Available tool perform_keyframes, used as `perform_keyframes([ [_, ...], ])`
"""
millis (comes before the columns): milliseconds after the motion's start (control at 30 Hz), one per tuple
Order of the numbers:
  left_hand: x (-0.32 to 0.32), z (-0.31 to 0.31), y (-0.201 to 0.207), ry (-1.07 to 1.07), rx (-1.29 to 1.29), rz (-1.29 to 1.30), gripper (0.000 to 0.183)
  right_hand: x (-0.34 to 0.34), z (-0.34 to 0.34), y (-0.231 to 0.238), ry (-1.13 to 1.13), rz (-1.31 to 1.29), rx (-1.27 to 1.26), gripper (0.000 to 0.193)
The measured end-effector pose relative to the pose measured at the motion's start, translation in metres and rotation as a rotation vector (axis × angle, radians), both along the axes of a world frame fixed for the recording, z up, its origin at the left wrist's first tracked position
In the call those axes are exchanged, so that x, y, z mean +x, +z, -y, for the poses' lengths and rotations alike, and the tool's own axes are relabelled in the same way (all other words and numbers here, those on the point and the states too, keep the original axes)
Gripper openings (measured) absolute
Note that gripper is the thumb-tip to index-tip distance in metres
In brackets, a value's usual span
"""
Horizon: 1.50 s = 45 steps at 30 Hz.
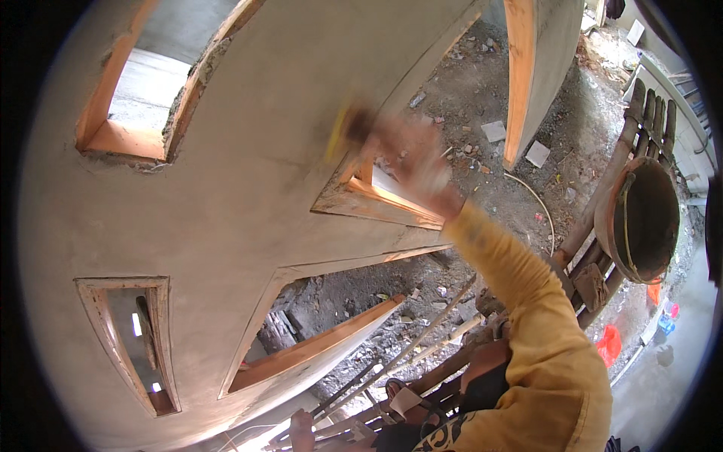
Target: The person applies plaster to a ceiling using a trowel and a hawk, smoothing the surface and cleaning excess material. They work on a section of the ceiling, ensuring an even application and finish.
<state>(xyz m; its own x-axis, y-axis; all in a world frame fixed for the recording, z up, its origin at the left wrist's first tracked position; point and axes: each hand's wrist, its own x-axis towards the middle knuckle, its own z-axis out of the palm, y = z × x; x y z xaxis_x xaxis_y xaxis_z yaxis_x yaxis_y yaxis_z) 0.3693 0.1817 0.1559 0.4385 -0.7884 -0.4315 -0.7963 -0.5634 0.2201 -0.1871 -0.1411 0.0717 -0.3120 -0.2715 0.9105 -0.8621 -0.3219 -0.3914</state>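
Note:
My right hand (418, 162), smeared by motion, reaches up to the grey plastered wall at the end of a yellow sleeve. It grips a blurred tool with a dark handle and a yellow edge (337, 134), which looks like a plastering float. The tool is at the surface of the wall (248, 143), just above the corner of a wood-framed triangular opening (376, 197). Low in the view, my left hand (302, 431) is beside some thin poles; its fingers are too small to make out.
A round bucket (651, 218) with a wire handle stands on lashed wooden poles (602, 203) at the right. More framed openings (124, 143) cut through the wall. Rubble and loose tiles (538, 154) litter the ground below. A red plastic bag (608, 346) lies at the lower right.

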Motion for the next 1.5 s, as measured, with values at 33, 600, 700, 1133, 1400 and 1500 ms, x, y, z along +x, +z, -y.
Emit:
perform_keyframes([
  [33, 0.0, 0.002, -0.005, -0.014, 0.001, -0.007, 0.038, -0.043, 0.01, 0.0, -0.162, -0.064, -0.001, 0.032],
  [600, 0.001, 0.094, -0.073, -0.237, 0.042, -0.085, 0.041, -0.245, -0.312, 0.073, -0.298, -0.06, 0.766, 0.028],
  [700, 0.007, 0.102, -0.074, -0.231, 0.035, -0.06, 0.041, -0.331, -0.362, 0.007, -0.593, 0.325, 1.362, 0.036],
  [1133, -0.013, 0.102, -0.06, -0.271, 0.161, -0.004, 0.053, -0.352, -0.331, -0.161, -0.631, 0.278, 1.894, 0.033],
  [1400, -0.071, 0.088, -0.054, -0.243, 0.083, -0.003, 0.052, -0.385, -0.387, -0.053, -0.184, 0.339, 1.898, 0.04],
  [1500, -0.054, 0.09, -0.058, -0.369, 0.072, -0.061, 0.049, -0.374, -0.408, -0.004, -0.031, 0.168, 1.483, 0.036],
])
